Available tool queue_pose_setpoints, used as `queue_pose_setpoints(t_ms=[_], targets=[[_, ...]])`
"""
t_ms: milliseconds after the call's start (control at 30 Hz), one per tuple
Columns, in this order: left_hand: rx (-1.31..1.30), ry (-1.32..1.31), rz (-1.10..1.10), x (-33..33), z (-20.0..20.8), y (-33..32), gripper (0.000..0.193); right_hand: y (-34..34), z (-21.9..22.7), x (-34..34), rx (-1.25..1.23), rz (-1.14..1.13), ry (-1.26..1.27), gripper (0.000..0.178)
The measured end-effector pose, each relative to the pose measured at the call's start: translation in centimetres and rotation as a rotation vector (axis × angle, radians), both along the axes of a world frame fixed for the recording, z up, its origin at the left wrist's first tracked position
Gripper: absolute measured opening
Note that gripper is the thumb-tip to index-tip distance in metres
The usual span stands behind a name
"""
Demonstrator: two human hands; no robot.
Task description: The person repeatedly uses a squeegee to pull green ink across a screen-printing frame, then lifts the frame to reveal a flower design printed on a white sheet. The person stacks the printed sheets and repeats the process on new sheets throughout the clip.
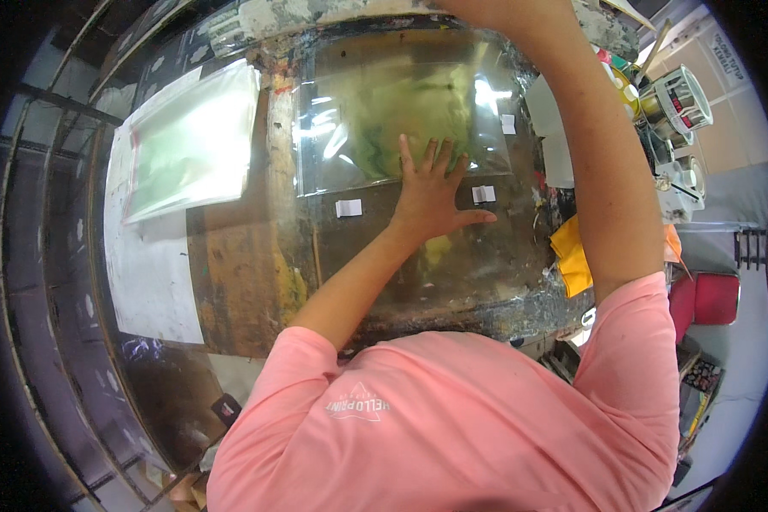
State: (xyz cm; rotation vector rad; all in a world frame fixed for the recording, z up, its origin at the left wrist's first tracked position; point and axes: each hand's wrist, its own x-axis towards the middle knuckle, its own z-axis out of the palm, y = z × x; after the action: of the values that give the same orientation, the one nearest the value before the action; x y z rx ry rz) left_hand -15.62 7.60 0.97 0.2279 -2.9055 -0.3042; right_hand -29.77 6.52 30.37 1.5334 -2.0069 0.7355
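Observation:
My left hand (433, 192) lies palm down with fingers spread. Its fingertips rest on the near edge of a clear, shiny plastic sheet or sleeve (358, 149), which lies flat on a dark glossy work surface (384, 282). Nothing is held in it. Small white tabs sit around the sheet: one (348, 207) left of my hand, another (484, 194) by my thumb, a third (508, 124) at the sheet's right side. My right arm (610, 171) stretches far forward over the right side of the table; its hand is beyond the upper edge of the picture.
At the left, a stack of clear plastic sheets (196, 145) lies over white paper (154, 282). An orange-yellow cloth (572, 258) is by the right edge, with tubs and containers (678, 102) behind. Metal bars (47, 282) line the far left; a red chair (715, 299) stands right.

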Motion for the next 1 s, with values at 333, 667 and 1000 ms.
queue_pose_setpoints(t_ms=[333, 667, 1000], targets=[[0.014, 0.156, -0.064, 0.7, -0.4, -0.1, 0.109, 0.0, -0.1, 0.1, -0.018, -0.052, 0.094, 0.052], [0.046, 0.299, -0.138, 0.7, -1.9, -0.2, 0.095, 0.5, -0.4, 0.8, 0.05, -0.065, 0.062, 0.05], [0.211, 0.542, -0.306, 4.3, 3.3, 0.1, 0.07, 1.3, -1.2, 2.0, 0.011, -0.061, 0.022, 0.045]])
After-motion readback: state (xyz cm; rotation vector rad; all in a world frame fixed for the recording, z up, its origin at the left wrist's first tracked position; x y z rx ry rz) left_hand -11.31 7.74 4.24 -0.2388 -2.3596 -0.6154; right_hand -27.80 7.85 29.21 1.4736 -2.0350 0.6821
